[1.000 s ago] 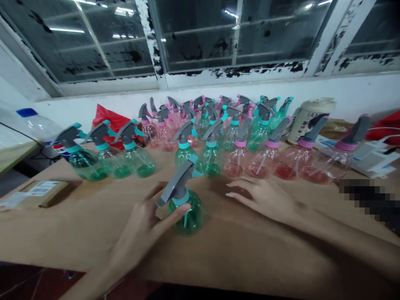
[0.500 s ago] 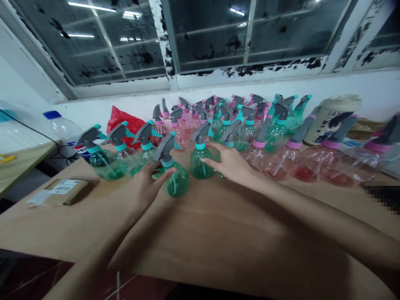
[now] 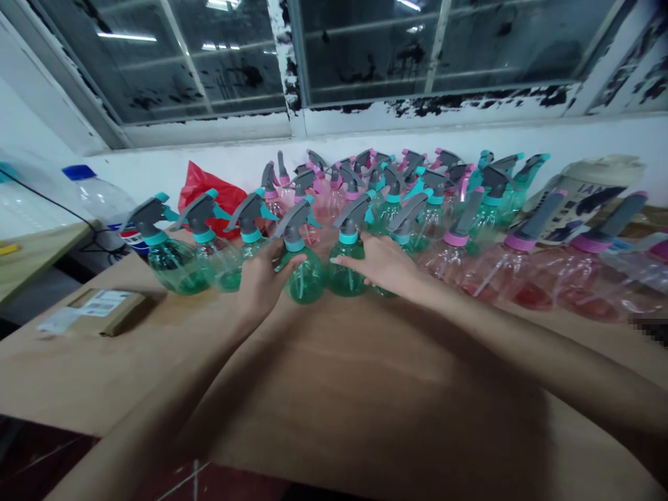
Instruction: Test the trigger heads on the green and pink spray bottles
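My left hand (image 3: pixel 264 278) is wrapped round the left side of a green spray bottle (image 3: pixel 307 277) with a grey trigger head and turquoise collar. That bottle stands in the front row. Just right of it, my right hand (image 3: pixel 386 261) grips the right side of a second green spray bottle (image 3: pixel 344 268), its thumb across the front. Behind my right hand stands another green spray bottle (image 3: pixel 406 221), partly hidden. To the left are several more green bottles (image 3: pixel 177 268). Pink spray bottles (image 3: pixel 527 278) continue the row to the right.
More pink and green bottles (image 3: pixel 391 209) crowd the back by the wall. A flat cardboard box (image 3: pixel 112 309) lies at left on the wooden table (image 3: pixel 334 390). A red bag (image 3: pixel 209 191), a clear bottle with a blue cap (image 3: pixel 88 191) and a large cream container (image 3: pixel 589 188) stand behind.
My left hand has carried its green bottle forward from mid-table into the front row. My right hand has moved left from the bare table onto the neighbouring green bottle. The view has shifted right.
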Tool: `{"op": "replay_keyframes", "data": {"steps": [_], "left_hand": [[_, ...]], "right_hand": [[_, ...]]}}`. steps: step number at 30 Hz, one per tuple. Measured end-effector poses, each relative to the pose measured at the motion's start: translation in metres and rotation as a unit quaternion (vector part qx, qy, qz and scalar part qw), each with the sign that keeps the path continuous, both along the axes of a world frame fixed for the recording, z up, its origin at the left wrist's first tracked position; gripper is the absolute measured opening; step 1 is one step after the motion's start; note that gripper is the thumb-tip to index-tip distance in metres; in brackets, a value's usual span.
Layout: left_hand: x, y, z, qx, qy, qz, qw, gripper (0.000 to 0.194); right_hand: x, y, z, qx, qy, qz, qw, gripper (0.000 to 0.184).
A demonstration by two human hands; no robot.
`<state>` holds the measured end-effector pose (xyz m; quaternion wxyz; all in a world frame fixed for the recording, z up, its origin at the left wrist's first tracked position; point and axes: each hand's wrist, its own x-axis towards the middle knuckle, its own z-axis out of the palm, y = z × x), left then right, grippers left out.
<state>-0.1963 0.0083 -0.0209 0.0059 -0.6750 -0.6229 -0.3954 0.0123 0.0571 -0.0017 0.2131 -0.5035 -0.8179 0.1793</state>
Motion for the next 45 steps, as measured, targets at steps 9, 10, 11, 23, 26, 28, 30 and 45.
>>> {"op": "replay_keyframes", "data": {"steps": [9, 10, 11, 23, 26, 28, 30, 45], "left_hand": [[0.001, 0.017, -0.006, 0.024, -0.001, 0.011, 1.000, 0.027], [0.001, 0.016, -0.007, 0.029, -0.002, 0.012, 1.000, 0.028], [0.002, 0.015, -0.007, 0.033, -0.005, 0.012, 0.999, 0.030], [0.030, -0.062, -0.005, -0.023, -0.098, -0.050, 0.994, 0.046], [0.057, -0.077, 0.002, -0.120, -0.089, -0.155, 0.976, 0.050], [0.077, -0.080, 0.005, -0.136, -0.071, -0.202, 0.967, 0.064], [0.097, -0.079, 0.007, -0.144, -0.061, -0.241, 0.958, 0.073], [0.194, -0.066, 0.016, -0.088, -0.137, -0.319, 0.934, 0.026]], "right_hand": [[0.003, -0.002, -0.002, 0.025, -0.032, 0.038, 0.998, 0.083], [0.003, -0.004, -0.001, 0.030, -0.036, 0.041, 0.998, 0.083], [0.004, -0.006, -0.001, 0.036, -0.040, 0.043, 0.998, 0.083], [0.041, -0.073, -0.010, 0.141, -0.089, 0.076, 0.983, 0.068], [0.061, -0.088, -0.012, 0.150, -0.048, 0.122, 0.980, 0.061], [0.075, -0.095, -0.012, 0.147, -0.030, 0.127, 0.981, 0.058], [0.090, -0.100, -0.012, 0.126, -0.016, 0.136, 0.983, 0.058], [0.144, -0.101, -0.031, 0.051, 0.057, 0.192, 0.978, 0.068]]}}
